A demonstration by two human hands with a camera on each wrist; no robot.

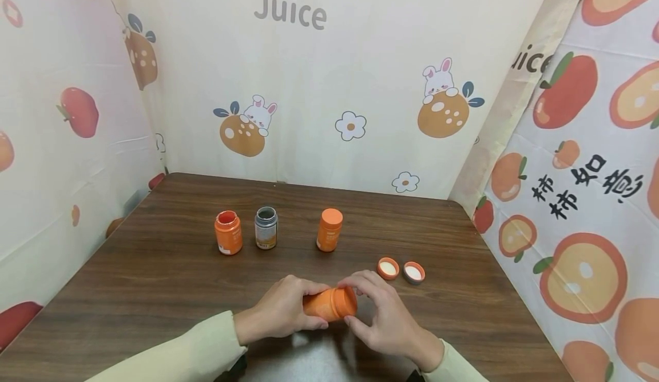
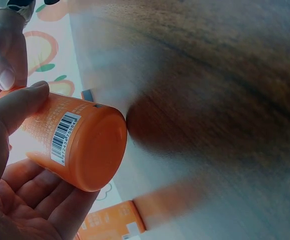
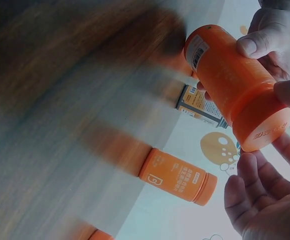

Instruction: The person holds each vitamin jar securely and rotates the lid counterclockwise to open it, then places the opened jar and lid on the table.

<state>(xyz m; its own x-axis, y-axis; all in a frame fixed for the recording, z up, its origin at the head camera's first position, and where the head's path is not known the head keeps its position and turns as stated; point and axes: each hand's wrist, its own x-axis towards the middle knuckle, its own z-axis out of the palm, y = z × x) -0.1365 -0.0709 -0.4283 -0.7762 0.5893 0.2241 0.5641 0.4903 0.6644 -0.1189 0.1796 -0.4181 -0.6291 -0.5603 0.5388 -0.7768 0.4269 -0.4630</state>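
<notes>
My left hand (image 1: 282, 312) grips an orange bottle (image 1: 320, 305) by its body, tilted on its side just above the table. Its barcode label and round base face the left wrist view. The bottle's orange cap (image 3: 263, 122) is on and points to the right. Around this cap my right hand (image 1: 387, 320) has its thumb on one side and its fingertips on the other, pinching the rim. Part of the bottle's body is hidden behind the left fingers.
Behind the hands stand an uncapped orange bottle (image 1: 229, 236), an uncapped grey bottle (image 1: 266, 232) and a capped orange bottle (image 1: 328, 234). An orange cap (image 1: 388, 268) and a grey-and-orange cap (image 1: 414, 273) lie upturned at right on the brown wooden table (image 1: 154, 279). Printed curtains surround it.
</notes>
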